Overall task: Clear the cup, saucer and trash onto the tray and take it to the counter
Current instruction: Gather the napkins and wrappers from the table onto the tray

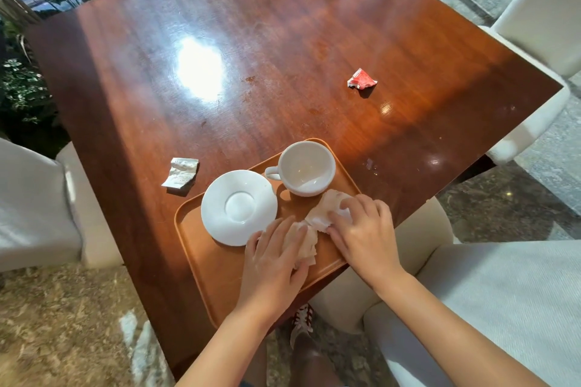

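Note:
An orange tray (201, 248) lies at the near edge of a wooden table (251, 50). On it stand an empty white cup (306, 168) and a white saucer (239, 207) side by side. A crumpled napkin (317, 220) lies on the tray's near right part. My left hand (275, 261) presses on its near end and my right hand (364, 229) grips its far end. A crumpled white receipt (180, 176) rests on the table left of the tray. A red and white wrapper (361, 79) lies further out to the right.
White upholstered chairs stand at the left (34, 207), the far right (540, 12) and the near right (490, 292). Plants (25, 88) grow beyond the table's left corner. My shoe (301, 320) shows below the tray.

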`<state>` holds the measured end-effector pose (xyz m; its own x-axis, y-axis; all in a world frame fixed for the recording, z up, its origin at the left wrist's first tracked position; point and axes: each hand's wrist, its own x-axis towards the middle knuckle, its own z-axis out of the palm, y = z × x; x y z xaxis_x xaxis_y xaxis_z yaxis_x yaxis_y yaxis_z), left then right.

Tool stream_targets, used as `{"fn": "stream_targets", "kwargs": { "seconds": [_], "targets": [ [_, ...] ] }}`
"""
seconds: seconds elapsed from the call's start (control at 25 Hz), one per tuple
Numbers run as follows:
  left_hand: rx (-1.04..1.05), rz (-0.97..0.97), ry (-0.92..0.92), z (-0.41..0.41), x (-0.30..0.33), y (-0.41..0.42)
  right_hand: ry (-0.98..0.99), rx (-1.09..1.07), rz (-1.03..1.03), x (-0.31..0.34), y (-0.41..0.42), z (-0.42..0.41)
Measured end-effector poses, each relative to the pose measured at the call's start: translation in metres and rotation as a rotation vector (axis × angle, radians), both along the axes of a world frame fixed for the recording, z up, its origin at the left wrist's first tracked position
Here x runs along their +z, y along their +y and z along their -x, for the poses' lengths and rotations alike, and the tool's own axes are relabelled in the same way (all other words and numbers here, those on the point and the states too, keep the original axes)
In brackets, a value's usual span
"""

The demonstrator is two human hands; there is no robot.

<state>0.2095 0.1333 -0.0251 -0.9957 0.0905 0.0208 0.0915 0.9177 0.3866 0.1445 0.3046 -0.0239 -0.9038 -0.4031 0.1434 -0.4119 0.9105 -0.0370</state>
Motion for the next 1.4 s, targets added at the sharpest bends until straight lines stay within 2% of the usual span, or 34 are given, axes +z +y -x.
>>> {"fn": "stream_targets", "kwargs": {
  "seconds": [0.12,0.4,0.56,0.72,0.84,0.96,1.08,1.16,1.24,1.4],
  "targets": [
    [-0.048,-0.037,0.018,-0.004,-0.001,-0.005,-0.003,0.030,0.032,0.000,0.002,-0.001],
    [-0.134,0.027,-0.053,-0.005,0.007,-0.011,-0.015,0.073,0.027,0.006,0.005,0.002],
    [-0.138,0.016,-0.055,0.007,0.032,-0.018,0.036,0.058,0.180,0.025,0.005,0.013],
    [0.010,-0.013,0.065,0.033,0.044,-0.046,0.139,-0.043,0.320,0.053,0.007,0.055],
    [0.034,0.089,0.181,0.072,0.043,-0.092,0.156,-0.108,0.305,0.062,0.008,0.112],
    [0.141,0.253,0.050,0.110,0.036,-0.127,0.068,-0.134,0.195,0.053,0.007,0.172],
    [0.384,0.232,-0.197,0.130,0.020,-0.147,-0.041,-0.140,0.057,0.030,0.005,0.215],
    [0.425,0.213,-0.321,0.132,0.010,-0.159,-0.102,-0.179,0.024,0.014,0.004,0.231],
    [0.427,0.144,-0.346,0.128,0.005,-0.168,-0.139,-0.208,0.047,0.001,0.004,0.242],
    [0.461,0.093,-0.265,0.124,0.000,-0.176,-0.141,-0.215,0.103,-0.010,0.006,0.257]
  ]
}}
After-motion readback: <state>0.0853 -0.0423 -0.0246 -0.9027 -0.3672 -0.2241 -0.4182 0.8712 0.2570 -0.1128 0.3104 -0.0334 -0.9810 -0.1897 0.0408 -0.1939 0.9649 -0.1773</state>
